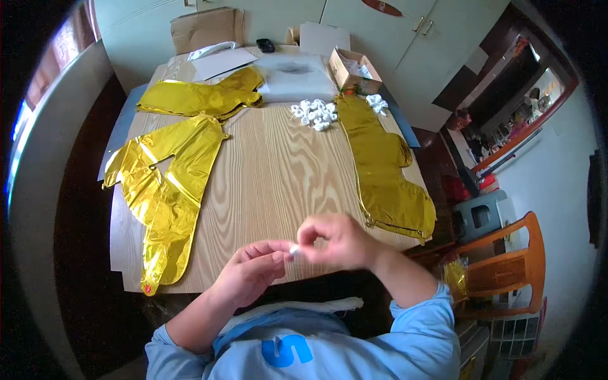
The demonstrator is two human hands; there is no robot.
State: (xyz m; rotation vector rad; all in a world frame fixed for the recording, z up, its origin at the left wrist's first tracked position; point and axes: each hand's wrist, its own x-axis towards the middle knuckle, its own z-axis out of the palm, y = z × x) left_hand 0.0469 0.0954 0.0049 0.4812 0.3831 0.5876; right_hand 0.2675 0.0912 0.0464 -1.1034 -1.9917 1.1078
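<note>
Over the near edge of the table, my left hand (254,267) and my right hand (337,242) meet fingertip to fingertip. A small white piece (294,249) is pinched between the left thumb and fingers; it is too small and blurred to name. The right thumb and fingers close in a pinch right beside it, smeared by motion, and what they grip is hidden. Flat gold foil balloons (170,183) lie to the left, partly overlapping. More gold foil balloons (380,161) are stacked on the right. Beyond my hands sits a heap of small white rolls (315,114).
At the back are clear plastic bags (296,76), an open cardboard box (356,71), white sheets (221,63) and a black object (265,45). A small white bundle (377,103) lies by the box. A wooden chair (506,272) stands to the right of the table (272,171).
</note>
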